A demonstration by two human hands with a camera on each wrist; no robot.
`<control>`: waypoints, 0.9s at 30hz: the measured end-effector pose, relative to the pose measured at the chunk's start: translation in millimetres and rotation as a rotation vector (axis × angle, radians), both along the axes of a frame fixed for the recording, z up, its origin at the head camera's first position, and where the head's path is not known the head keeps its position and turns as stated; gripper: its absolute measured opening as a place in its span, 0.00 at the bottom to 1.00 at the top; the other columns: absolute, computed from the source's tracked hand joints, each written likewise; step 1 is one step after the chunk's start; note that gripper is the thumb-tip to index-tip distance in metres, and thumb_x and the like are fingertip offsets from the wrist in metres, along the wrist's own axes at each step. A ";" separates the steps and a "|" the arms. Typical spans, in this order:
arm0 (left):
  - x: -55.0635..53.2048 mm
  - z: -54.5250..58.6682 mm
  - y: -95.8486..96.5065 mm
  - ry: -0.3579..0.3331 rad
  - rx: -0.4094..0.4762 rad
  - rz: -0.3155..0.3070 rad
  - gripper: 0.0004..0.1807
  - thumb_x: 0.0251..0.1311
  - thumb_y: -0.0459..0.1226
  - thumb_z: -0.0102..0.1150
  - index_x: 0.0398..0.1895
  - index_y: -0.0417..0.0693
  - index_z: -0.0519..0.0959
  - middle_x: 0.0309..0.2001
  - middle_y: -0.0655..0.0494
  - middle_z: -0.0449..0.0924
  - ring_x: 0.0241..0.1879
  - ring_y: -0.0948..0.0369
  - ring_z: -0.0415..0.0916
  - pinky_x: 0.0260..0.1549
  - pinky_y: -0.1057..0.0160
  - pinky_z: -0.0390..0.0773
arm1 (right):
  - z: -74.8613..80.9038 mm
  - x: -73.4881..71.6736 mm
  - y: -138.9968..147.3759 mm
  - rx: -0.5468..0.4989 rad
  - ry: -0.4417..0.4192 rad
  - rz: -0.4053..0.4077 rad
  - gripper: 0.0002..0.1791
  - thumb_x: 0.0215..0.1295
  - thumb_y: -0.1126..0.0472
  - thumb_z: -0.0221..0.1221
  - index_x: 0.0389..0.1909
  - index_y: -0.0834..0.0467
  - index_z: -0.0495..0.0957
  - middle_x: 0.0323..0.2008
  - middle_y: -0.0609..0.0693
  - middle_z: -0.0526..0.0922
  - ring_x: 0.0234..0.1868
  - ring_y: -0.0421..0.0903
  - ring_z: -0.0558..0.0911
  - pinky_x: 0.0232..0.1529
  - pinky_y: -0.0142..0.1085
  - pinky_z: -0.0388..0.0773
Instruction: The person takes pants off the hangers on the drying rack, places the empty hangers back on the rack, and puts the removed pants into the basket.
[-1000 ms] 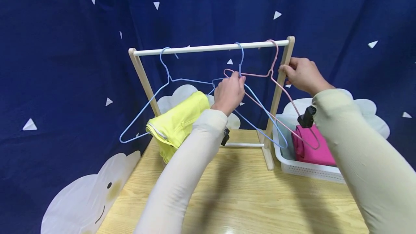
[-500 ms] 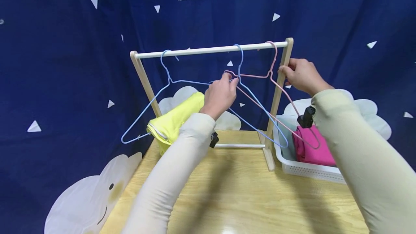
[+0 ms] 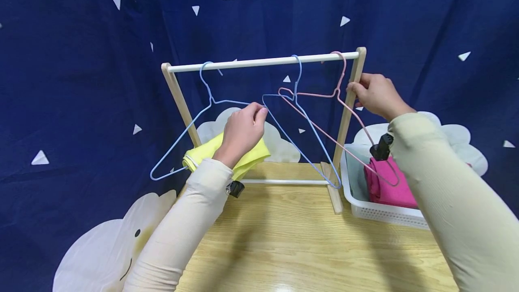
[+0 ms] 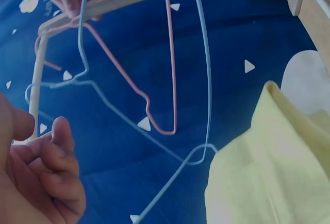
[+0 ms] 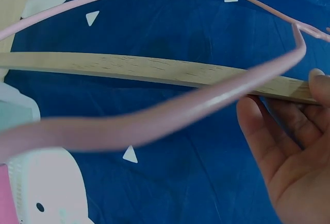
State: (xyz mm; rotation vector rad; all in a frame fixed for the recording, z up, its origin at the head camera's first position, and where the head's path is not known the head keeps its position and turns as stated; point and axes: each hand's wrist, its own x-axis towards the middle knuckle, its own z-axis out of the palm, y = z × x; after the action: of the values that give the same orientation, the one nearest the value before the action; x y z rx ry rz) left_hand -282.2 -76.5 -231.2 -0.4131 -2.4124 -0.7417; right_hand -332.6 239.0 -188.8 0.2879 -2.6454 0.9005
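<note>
My left hand (image 3: 243,130) hovers in front of the rack, close to the inner end of the left blue hanger (image 3: 181,135). In the left wrist view its fingers are loosely curled with nothing between them. A folded yellow garment (image 3: 256,154) hangs over that hanger's lower bar, partly behind my hand. Another blue hanger (image 3: 301,69) hangs bare at mid-rod, and a bare pink hanger (image 3: 343,73) hangs right of it. My right hand (image 3: 377,96) grips the right wooden post (image 5: 170,69) of the clothes rack near its top, thumb and fingers on either side.
The rack's white rod (image 3: 251,62) spans two wooden posts on a wooden table (image 3: 300,247). Right of it stands a white basket (image 3: 389,213) with folded magenta cloth (image 3: 391,184) and pale blue-green cloth. A dark blue curtain (image 3: 81,80) hangs behind.
My left hand has left the middle blue hanger and moved left and down, in front of the yellow garment. The middle hanger has swung slightly. My right hand stays on the post.
</note>
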 end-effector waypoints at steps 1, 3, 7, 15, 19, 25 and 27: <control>0.9 -0.4 -3.8 0.007 0.005 0.004 0.15 0.74 0.44 0.46 0.44 0.48 0.81 0.28 0.54 0.79 0.31 0.55 0.75 0.32 0.58 0.73 | -0.1 0.0 0.0 -0.004 -0.005 0.006 0.27 0.78 0.49 0.42 0.63 0.65 0.71 0.54 0.72 0.80 0.49 0.64 0.85 0.50 0.49 0.83; 2.6 -0.7 -11.6 0.022 0.015 0.014 0.14 0.72 0.44 0.47 0.45 0.48 0.82 0.31 0.54 0.82 0.33 0.55 0.77 0.36 0.56 0.75 | -0.2 0.2 -0.5 -0.011 -0.013 0.014 0.28 0.78 0.49 0.41 0.64 0.66 0.70 0.56 0.72 0.78 0.51 0.65 0.84 0.55 0.56 0.78; 5.1 -0.2 -26.1 0.052 0.044 0.030 0.14 0.71 0.43 0.49 0.45 0.48 0.83 0.34 0.54 0.85 0.33 0.54 0.78 0.35 0.56 0.75 | 0.4 -0.1 -0.2 -0.017 -0.027 0.013 0.29 0.78 0.48 0.40 0.65 0.65 0.68 0.57 0.73 0.77 0.52 0.66 0.83 0.57 0.58 0.76; 14.7 2.7 -49.5 0.054 0.094 0.032 0.13 0.71 0.42 0.50 0.44 0.46 0.83 0.35 0.51 0.84 0.30 0.54 0.75 0.34 0.57 0.72 | 0.1 1.1 1.0 -0.024 -0.034 0.009 0.29 0.78 0.47 0.40 0.66 0.65 0.68 0.58 0.73 0.77 0.53 0.66 0.83 0.58 0.59 0.75; 17.7 -2.4 -58.2 0.063 0.104 0.026 0.13 0.70 0.40 0.50 0.44 0.43 0.83 0.35 0.49 0.84 0.27 0.53 0.72 0.33 0.58 0.71 | 0.7 0.8 0.7 -0.025 -0.034 0.011 0.30 0.78 0.46 0.40 0.67 0.64 0.67 0.58 0.72 0.77 0.54 0.67 0.82 0.58 0.58 0.75; 21.1 -7.9 -66.2 0.076 0.142 0.068 0.13 0.69 0.40 0.51 0.46 0.43 0.82 0.36 0.48 0.84 0.25 0.52 0.72 0.31 0.58 0.70 | -0.3 0.4 -0.4 -0.021 -0.037 0.010 0.29 0.79 0.47 0.40 0.67 0.64 0.67 0.58 0.71 0.77 0.55 0.67 0.82 0.59 0.58 0.75; 20.9 -8.4 -68.1 0.092 0.158 0.103 0.13 0.69 0.40 0.52 0.46 0.43 0.81 0.37 0.48 0.85 0.28 0.51 0.75 0.33 0.55 0.72 | -0.7 0.2 -0.3 -0.022 -0.032 0.011 0.29 0.78 0.47 0.40 0.67 0.63 0.67 0.58 0.71 0.78 0.54 0.66 0.82 0.58 0.57 0.76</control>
State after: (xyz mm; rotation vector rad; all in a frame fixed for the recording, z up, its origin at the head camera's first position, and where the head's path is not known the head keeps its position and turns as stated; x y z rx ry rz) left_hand -261.4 -144.6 -239.6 -0.2520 -2.2517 -0.8410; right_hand -332.3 238.7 -189.6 0.2852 -2.6644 0.9442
